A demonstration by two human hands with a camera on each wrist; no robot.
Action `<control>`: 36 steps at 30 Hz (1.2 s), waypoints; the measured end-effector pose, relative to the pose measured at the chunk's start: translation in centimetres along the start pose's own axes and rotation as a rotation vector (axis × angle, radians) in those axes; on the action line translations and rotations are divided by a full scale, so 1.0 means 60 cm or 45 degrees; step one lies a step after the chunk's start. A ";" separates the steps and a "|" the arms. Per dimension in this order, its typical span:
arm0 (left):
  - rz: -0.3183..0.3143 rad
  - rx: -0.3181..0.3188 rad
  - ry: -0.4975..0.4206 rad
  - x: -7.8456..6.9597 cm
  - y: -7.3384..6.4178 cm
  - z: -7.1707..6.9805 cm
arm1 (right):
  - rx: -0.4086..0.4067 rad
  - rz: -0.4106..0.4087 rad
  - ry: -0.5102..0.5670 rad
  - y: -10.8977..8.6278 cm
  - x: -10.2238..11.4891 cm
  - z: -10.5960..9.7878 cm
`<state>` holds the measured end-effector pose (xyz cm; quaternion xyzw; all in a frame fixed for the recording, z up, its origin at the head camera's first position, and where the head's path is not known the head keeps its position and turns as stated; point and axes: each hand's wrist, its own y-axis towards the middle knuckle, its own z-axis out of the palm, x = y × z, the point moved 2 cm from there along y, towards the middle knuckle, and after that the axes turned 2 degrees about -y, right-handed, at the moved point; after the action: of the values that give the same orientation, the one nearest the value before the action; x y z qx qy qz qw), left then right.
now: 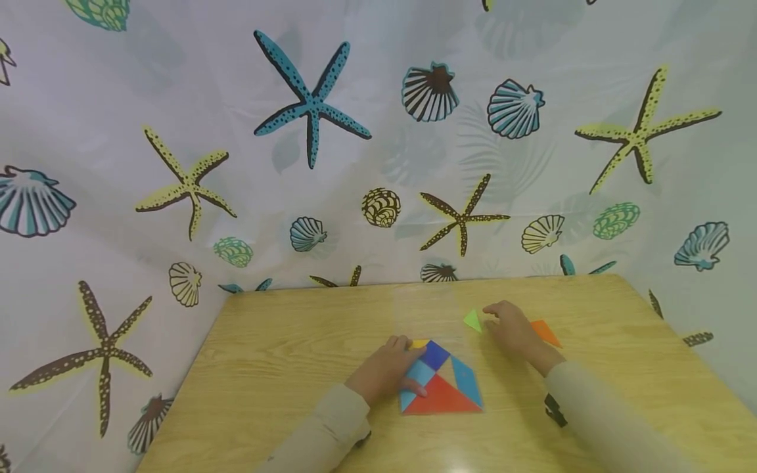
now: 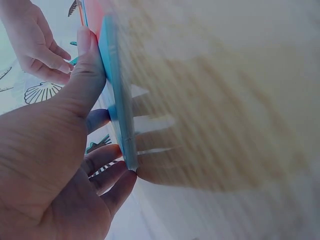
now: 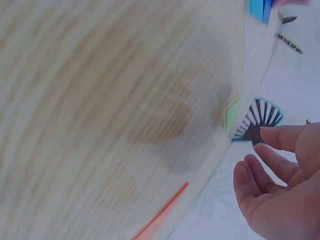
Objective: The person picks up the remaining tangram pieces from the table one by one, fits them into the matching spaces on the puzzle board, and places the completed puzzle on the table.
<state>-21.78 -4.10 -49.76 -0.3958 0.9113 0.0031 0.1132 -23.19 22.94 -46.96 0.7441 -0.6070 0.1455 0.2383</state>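
Note:
Flat tangram pieces lie together on the table: a red triangle [image 1: 442, 398], a dark blue piece [image 1: 435, 355], a blue parallelogram [image 1: 467, 382], light blue pieces [image 1: 420, 372] and a partly covered yellow piece [image 1: 418, 343]. A bare triangular gap shows among them. My left hand [image 1: 384, 368] holds their left side, thumb across the top and fingers bent at the edge. Beside a small green triangle [image 1: 473, 320], my right hand [image 1: 510, 326] hovers with loosely bent fingers. It holds nothing; the right wrist view shows it apart from the green piece.
An orange piece [image 1: 547, 333] lies right of my right hand, partly hidden by the wrist. The wooden table [image 1: 284, 348] meets a hanging white cloth [image 1: 355, 177] printed with starfish and shells at the back and sides.

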 end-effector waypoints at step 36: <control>0.006 -0.009 0.019 -0.005 -0.002 -0.006 | -0.035 0.076 -0.126 0.058 -0.002 0.056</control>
<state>-21.61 -4.00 -49.33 -0.3941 0.9130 0.0034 0.1051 -26.82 20.70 -49.24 0.7287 -0.6418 0.1072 0.2136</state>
